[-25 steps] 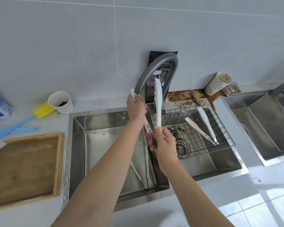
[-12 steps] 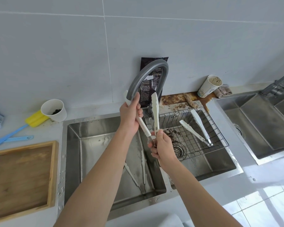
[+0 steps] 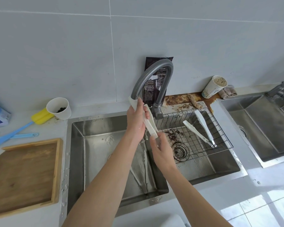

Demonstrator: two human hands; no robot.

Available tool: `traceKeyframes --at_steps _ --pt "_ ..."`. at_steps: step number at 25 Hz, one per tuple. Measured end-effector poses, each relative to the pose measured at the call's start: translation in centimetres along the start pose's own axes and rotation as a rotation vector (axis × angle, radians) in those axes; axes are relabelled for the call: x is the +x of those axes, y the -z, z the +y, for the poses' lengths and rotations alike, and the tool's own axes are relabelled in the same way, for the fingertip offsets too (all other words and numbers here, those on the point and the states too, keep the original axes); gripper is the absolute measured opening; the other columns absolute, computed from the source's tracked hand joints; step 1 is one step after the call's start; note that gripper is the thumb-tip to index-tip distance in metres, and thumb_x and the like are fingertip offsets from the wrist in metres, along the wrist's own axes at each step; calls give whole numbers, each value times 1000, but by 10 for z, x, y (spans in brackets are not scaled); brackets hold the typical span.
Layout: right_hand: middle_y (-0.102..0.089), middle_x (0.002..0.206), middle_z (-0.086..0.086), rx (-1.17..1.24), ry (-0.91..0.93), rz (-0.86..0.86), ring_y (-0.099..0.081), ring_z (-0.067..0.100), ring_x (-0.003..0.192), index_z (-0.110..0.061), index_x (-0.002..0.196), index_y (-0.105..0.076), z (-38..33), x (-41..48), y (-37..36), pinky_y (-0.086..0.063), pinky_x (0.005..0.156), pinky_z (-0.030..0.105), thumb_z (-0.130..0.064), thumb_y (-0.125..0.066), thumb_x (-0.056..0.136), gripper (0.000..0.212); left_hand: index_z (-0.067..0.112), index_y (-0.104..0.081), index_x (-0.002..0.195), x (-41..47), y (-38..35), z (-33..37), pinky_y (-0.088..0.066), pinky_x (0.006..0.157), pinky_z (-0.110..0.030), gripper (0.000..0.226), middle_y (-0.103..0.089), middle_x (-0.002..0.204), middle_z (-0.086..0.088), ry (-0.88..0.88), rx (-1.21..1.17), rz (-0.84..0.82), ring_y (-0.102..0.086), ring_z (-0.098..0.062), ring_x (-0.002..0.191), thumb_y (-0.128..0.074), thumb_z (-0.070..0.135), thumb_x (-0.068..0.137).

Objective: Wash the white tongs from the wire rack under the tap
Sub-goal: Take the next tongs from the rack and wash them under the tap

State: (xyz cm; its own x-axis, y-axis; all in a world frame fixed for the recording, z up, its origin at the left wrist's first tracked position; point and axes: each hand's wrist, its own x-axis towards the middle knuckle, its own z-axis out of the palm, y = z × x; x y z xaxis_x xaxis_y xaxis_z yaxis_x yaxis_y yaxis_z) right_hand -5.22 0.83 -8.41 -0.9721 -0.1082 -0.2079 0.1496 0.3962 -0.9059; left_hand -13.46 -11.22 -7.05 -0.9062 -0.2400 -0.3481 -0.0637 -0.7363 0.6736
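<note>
At centre frame I hold the tongs [image 3: 149,122] under the tap [image 3: 151,74], over the sink [image 3: 95,148]. My left hand [image 3: 135,122] has its fingers wrapped round the tongs' upper arms; my right hand [image 3: 160,149] pinches the hinge end. Everything looks wet, so the tongs could slip and drop into the sink. A second pair [image 3: 201,127] lies on the rack [image 3: 219,145], right of centre.
</note>
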Motion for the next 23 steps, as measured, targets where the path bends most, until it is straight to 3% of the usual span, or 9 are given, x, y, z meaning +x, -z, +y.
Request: traceKeyframes --at_steps 2,5,7,9,10,12,15,20,23 --pt "-58 70 -4 -8 -46 -34 -47 4 56 -23 86 -50 7 0 -1 -41 52 23 -35 -42 103 22 10 -55 102 -1 3 -1 -48 57 -24 36 -58 70 -2 42 -18 -9 -55 -12 55 -46 45 99" --pt "-68 83 1 149 -153 -72 -52 6 60 -17 88 -52 16 -2 -1 -42 51 18 -29 -41 105 23 14 -59 107 -6 14 -9 -52 72 -28 37 -68 88 -4 14 41 105 -67 -17 82 -37 44 102" --pt "-71 85 1 280 -199 -89 -52 5 57 -17 88 -52 19 -4 -2 -41 49 17 -29 -41 105 23 15 -54 116 -11 24 -22 -50 85 -30 27 -62 111 -4 -97 344 277 -60 -18 103 -47 36 101" --pt "-72 87 3 363 -219 -95 -52 5 57 -17 88 -50 20 -5 -6 -40 50 18 -28 -41 105 23 15 -40 135 -15 34 -32 -43 101 -35 45 -45 136 -6 -102 635 336 -51 -19 119 -56 32 97" --pt "-72 88 4 389 -217 -98 -51 6 57 -16 87 -49 20 -5 -8 -39 51 19 -27 -41 105 23 14 -32 142 -16 38 -37 -44 100 -33 55 -42 138 -5 -52 686 322 -52 -17 119 -57 31 96" --pt "-69 83 2 417 -205 -114 -50 8 58 -15 84 -48 18 -5 -12 -39 51 21 -24 -40 105 24 15 -28 142 -17 38 -43 -54 76 -22 50 -58 119 0 38 620 242 -67 -5 91 -52 28 99" --pt "-64 73 -7 373 -172 -143 -47 8 56 -12 81 -49 14 -6 -12 -38 51 22 -23 -39 106 28 16 -40 124 -12 33 -46 -46 43 -11 23 -64 89 2 20 637 238 -65 1 54 -40 22 102" --pt "-65 77 0 393 -127 -236 -45 8 53 -12 79 -54 14 -21 -10 -36 49 18 -21 -36 106 34 7 -45 106 18 20 -10 -37 35 -9 16 -53 75 -2 -113 600 347 -49 4 36 -32 16 105" --pt "-66 79 4 493 -133 -186 -44 8 52 -25 67 -59 8 -16 -15 -36 50 20 -20 -38 106 45 8 -45 103 20 15 -7 -35 35 -6 15 -52 74 -2 -125 654 331 -48 8 35 -32 14 105"
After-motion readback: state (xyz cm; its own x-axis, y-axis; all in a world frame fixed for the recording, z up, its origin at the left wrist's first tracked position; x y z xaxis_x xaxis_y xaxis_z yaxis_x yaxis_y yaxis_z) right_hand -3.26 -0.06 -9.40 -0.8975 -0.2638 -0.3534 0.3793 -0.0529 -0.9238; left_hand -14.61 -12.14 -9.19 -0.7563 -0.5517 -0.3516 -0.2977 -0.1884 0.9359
